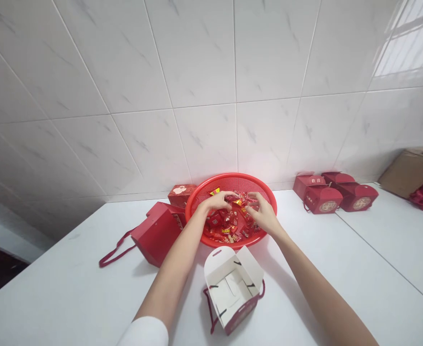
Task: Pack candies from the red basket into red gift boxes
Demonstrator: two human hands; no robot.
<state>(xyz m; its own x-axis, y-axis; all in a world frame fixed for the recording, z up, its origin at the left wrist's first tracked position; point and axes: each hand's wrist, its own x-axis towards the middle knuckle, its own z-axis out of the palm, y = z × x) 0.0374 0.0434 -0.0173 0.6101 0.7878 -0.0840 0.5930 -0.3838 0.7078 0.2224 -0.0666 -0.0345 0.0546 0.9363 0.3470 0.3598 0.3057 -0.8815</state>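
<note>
Both hands reach into a red plastic basket (233, 177) holding several wrapped candies (229, 222), mostly red with some yellow. My left hand (218, 201) is over the left part of the heap, fingers bent and apart from the thumb. Facing it from the right, my right hand (262, 211) has its thumb and fingers spread over the candies. No candy shows clearly in either hand, though some fingertips are hard to make out. In front of the basket, between my forearms, stands an open gift box (233, 293), white inside, with dark red cord handles.
Left of the basket, a red gift bag (159, 233) lies tilted, its handle to the left. Behind it is a red patterned box (181, 196). Several closed red gift boxes (322, 199) stand at right by the tiled wall (204, 134). A cardboard carton (409, 170) holds red cords.
</note>
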